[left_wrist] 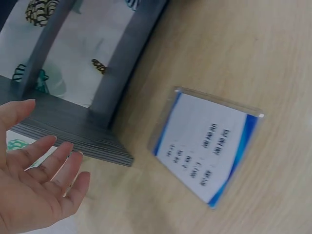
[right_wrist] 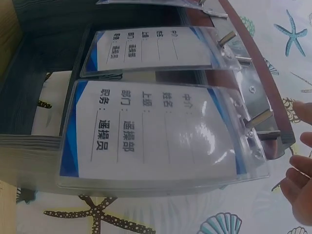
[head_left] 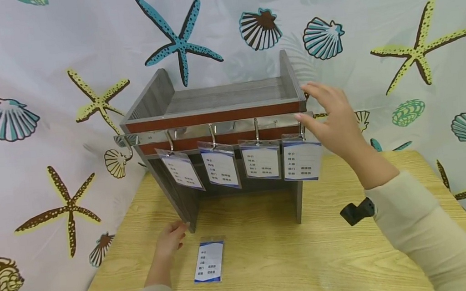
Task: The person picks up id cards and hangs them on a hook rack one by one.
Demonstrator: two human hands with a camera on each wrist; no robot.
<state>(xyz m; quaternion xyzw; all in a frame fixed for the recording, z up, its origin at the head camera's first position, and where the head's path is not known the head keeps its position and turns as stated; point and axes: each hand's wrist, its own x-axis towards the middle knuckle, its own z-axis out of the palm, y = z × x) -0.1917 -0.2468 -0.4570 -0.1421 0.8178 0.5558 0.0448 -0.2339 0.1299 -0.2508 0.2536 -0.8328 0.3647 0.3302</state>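
My right hand [head_left: 333,114] is at the front right corner of a grey wooden shelf [head_left: 229,95], thumb and fingers spread apart around nothing. Right below it a badge in a clear sleeve [head_left: 301,160] hangs from the end of a metal hook rail [head_left: 235,127]; it fills much of the right wrist view. My left hand [head_left: 169,239] is by the foot of the shelf's left side panel [left_wrist: 117,153], palm up with loosely bent fingers and nothing in them. Just right of that hand a loose badge [head_left: 209,261] lies flat on the table.
Several more badges [head_left: 220,167] hang along the rail, and its leftmost hook [head_left: 127,149] carries none. The shelf stands on a wooden table [head_left: 348,255]. Behind it hangs a white cloth [head_left: 226,9] with printed starfish and shells.
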